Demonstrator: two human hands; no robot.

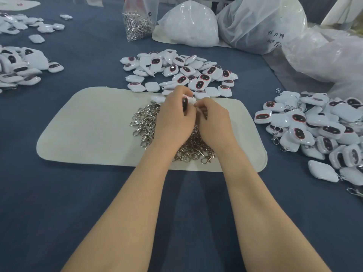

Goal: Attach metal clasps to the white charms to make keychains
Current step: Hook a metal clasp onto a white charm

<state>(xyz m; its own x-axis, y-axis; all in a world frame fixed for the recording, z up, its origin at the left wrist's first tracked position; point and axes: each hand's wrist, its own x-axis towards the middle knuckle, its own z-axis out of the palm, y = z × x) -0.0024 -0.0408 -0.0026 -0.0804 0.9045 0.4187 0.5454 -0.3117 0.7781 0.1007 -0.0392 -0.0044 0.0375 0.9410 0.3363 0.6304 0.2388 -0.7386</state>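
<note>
My left hand (174, 118) grips a white charm (186, 102) with a dark oval face, held on edge above a heap of metal clasps (145, 122). My right hand (214, 119) meets it from the right, fingertips pinched at the charm's top corner; what they pinch is hidden. The clasps lie on a cream felt mat (88, 124). Just beyond the mat lies a pile of loose white charms (180, 71). To the right is a pile of charms with clasps on them (314, 128).
More charm piles (19, 65) lie at the far left on the blue cloth. A clear bag of clasps (137, 22) stands at the back, beside large white plastic bags (259, 22) that crowd the back right.
</note>
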